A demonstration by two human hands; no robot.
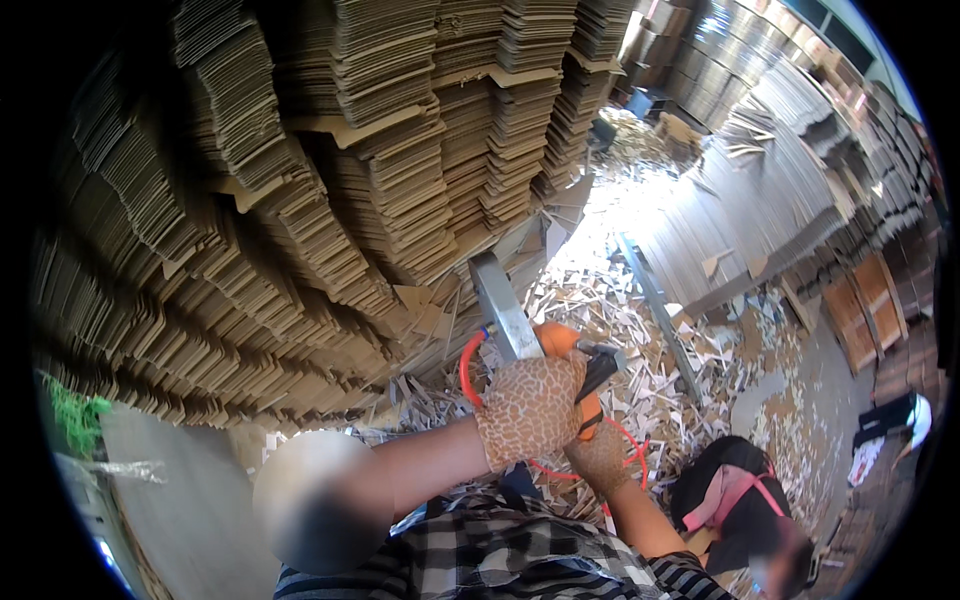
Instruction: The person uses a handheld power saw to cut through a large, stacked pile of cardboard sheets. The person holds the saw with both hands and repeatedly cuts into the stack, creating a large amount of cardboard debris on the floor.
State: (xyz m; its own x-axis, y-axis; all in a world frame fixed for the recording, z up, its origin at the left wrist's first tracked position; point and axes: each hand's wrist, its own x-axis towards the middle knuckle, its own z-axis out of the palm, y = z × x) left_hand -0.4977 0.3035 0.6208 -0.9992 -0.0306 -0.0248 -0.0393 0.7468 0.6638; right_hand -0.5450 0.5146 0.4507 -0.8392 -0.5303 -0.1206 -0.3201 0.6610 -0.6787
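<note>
Both the left hand (530,405) and the right hand (598,458), in patterned gloves, are closed around an orange power tool (555,340), the left forearm slanting in from lower left, the right hand lower and nearer the body. A red hose (468,370) curves past them. The tool is above the floor's scraps (655,400), its silver bar (505,305) angled toward the foot of the cardboard stacks (390,165); contact I cannot tell. Rightward another person (722,495) takes up room; farther off, littered floor runs between the stacks and a metal rail (657,310) beside a paler pile (740,225).
</note>
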